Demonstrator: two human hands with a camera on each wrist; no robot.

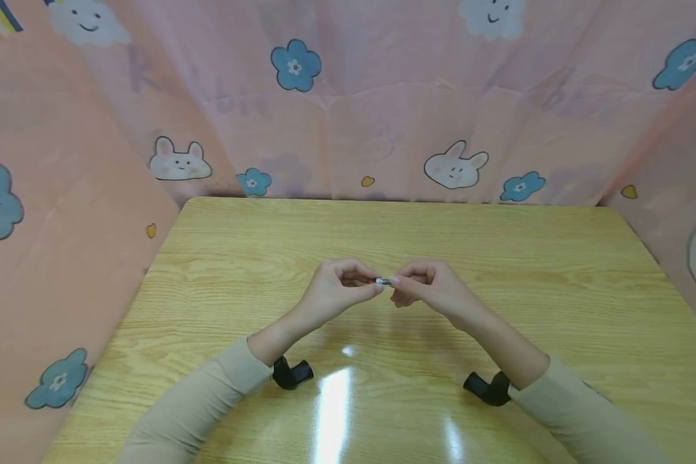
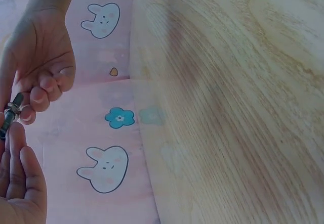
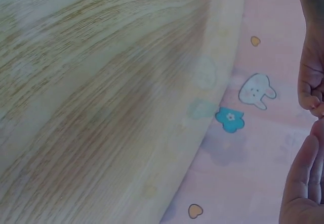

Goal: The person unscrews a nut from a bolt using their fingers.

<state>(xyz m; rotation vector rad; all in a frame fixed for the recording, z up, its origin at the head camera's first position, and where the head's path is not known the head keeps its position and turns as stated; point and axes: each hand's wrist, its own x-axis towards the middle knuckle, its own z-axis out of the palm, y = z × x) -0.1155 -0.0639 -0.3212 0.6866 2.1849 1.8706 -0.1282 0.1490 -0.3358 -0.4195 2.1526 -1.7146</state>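
Over the middle of the table, a small metal bolt spans the short gap between the two hands. The left hand pinches one end between thumb and fingertips; the right hand pinches the other the same way. In the left wrist view the dark shank of the bolt shows with a wider nut-like ring around it, the right hand above and the left hand below. Fingers hide both ends. The right wrist view has the right hand at its edge, with the bolt hidden.
A glossy wood-grain table lies under both hands, with bright reflections near its front. Pink printed cloth stands along the back and sides. Black wrist-worn devices show beside both sleeves.
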